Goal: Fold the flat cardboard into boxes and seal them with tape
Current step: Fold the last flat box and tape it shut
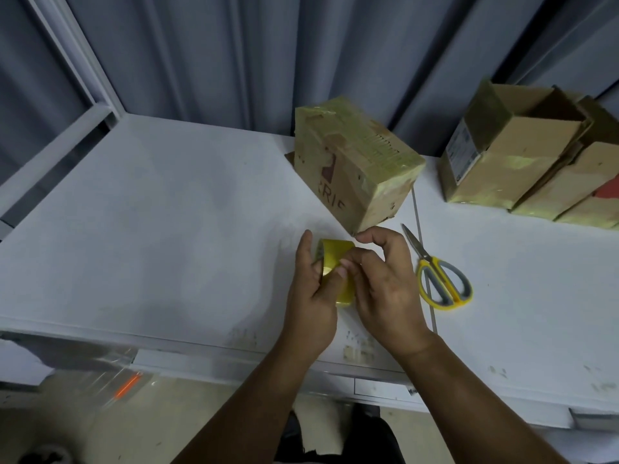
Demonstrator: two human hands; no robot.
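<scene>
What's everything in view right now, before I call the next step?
tape: one roll, yellow, held over the table's near middle
taped box: one, brown under yellowish tape, mid-table, beyond the hands
other boxes: at least three, brown, far right, side by side, nearest one open
scissors: one pair, yellow and grey handles, right of the hands
table: one, white
curtain: grey, behind the table
left hand: holds the tape
right hand: fingers pick at the tape

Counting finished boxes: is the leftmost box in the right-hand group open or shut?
Open: the box has flaps standing up, and its inside shows.
</scene>
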